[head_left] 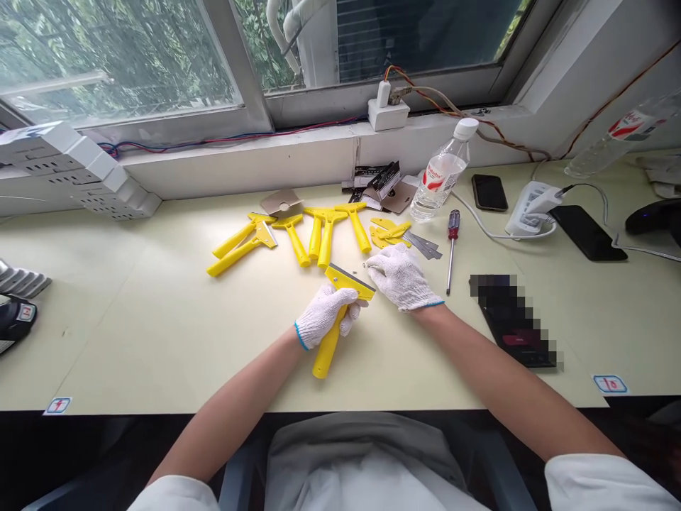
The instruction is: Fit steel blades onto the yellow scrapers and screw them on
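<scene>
Gripping a yellow plastic scraper (328, 341), your gloved left hand (324, 316) has your gloved right hand (401, 277) at 3 o'clock, narrow, its hold unclear.

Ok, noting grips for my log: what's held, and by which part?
The left hand grips a yellow plastic scraper by its handle, just below the head.

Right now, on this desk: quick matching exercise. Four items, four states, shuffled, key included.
Items:
1 gloved left hand
2 screwdriver
3 plastic water bottle
4 smartphone

States:
A white cap on
B lying, red handle farthest from the person
C wrapped around a yellow scraper handle
D lying flat, black

Pairs: 1C, 2B, 3A, 4D
</scene>
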Demonstrator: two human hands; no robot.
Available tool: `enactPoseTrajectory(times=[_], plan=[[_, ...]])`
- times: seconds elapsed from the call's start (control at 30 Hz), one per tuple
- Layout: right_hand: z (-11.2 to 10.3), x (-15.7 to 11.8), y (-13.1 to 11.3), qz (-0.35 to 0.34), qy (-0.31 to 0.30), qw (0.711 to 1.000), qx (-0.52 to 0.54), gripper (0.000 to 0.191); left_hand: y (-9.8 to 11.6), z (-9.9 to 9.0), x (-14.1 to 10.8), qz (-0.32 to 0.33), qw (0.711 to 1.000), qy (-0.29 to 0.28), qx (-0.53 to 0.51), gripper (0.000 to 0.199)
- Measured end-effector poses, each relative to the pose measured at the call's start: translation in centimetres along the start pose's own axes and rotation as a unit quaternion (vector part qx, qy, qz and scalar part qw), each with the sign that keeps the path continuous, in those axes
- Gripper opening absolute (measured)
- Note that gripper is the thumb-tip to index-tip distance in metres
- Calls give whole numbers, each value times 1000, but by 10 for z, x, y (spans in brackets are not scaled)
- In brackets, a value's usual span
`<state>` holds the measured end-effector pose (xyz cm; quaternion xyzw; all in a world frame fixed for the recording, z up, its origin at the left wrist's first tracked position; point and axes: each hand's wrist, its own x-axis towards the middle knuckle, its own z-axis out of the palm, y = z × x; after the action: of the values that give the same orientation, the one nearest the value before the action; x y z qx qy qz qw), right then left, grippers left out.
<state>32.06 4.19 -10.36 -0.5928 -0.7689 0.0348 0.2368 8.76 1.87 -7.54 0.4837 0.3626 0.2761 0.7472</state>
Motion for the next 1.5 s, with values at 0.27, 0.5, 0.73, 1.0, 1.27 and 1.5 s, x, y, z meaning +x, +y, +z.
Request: enactPoseTrajectory(times=[0.27, 0.5, 0.73, 1.0, 1.27, 1.5], plan=[[-8, 3, -15, -26, -38, 997, -60, 42, -3, 6, -3, 26, 1000, 2, -2, 21], [-19, 6, -22, -35, -82, 991, -97, 42, -2, 4, -5, 44, 999, 3, 8, 26], [-29, -3, -30, -46, -130, 986, -97, 47, 4, 9, -5, 32, 999, 29, 12, 34], [-33, -18, -29, -34, -162, 986, -36, 39, 7, 4, -4, 12, 998, -3, 62, 41], [-61, -18, -18, -4, -135, 984, 116, 16, 5, 3, -1, 5, 992, 0, 125, 27], [-37, -24, -33, -108, -111, 981, 115, 19, 5, 4, -2, 24, 987, -24, 158, 23]])
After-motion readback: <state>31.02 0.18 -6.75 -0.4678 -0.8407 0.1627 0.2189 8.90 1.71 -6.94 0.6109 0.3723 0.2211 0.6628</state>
